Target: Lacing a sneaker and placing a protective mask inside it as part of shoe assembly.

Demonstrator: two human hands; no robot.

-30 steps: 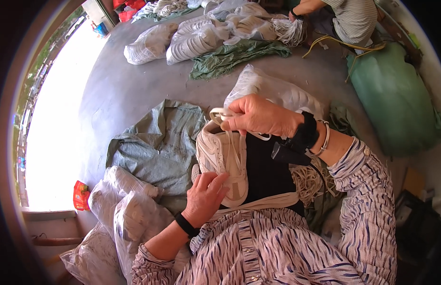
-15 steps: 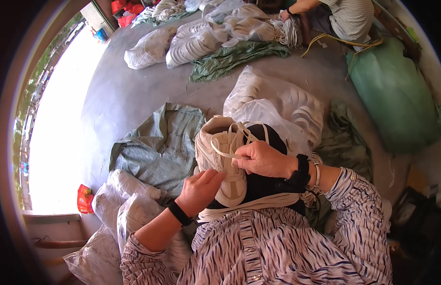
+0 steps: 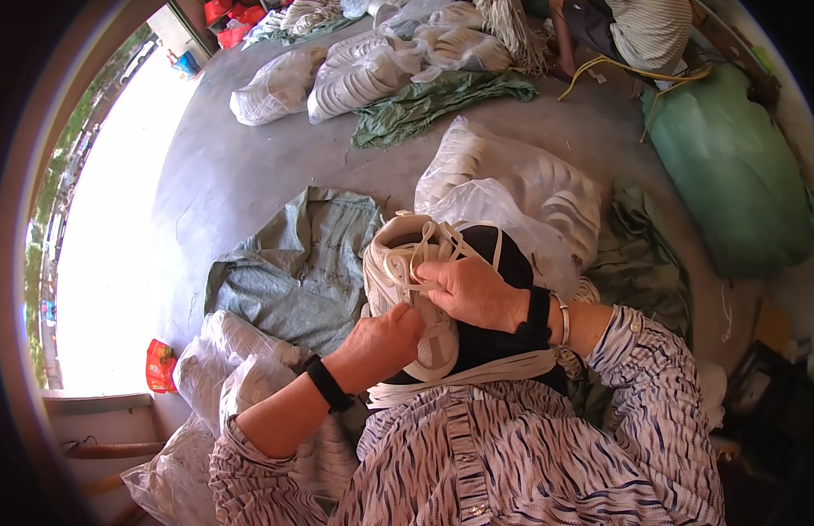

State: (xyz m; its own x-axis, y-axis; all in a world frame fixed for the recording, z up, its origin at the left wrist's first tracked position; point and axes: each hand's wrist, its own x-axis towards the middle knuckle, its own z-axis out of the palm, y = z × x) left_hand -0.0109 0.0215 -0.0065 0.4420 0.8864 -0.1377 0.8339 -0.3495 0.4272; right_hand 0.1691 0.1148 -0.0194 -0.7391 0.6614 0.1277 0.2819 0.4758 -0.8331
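Note:
A cream sneaker [image 3: 438, 346] rests on my lap over dark cloth [image 3: 484, 342], its toe toward me and its heel opening away. My right hand [image 3: 479, 294] pinches a pale shoelace [image 3: 417, 250] above the tongue, and a loop of it hangs over the eyelets. Close by, my left hand [image 3: 376, 346] is closed at the shoe's left side, low on the lacing; what its fingers hold is hidden. A bundle of loose pale laces [image 3: 473, 377] lies across my lap on the near side of the shoe.
Clear bags of pale shoes stand ahead [image 3: 521, 197] and at left [image 3: 218, 351]. A grey-green woven sack [image 3: 293, 263] lies left of the shoe. A bulging green sack [image 3: 731, 167] stands far right. Beyond, another person [image 3: 648, 35] crouches beside hanging laces [image 3: 512, 31].
My right hand has moved slightly left and toward the lacing with the shoelace. My left hand has risen a little beside it. The other person's hand has left view, and the far laces are lifted.

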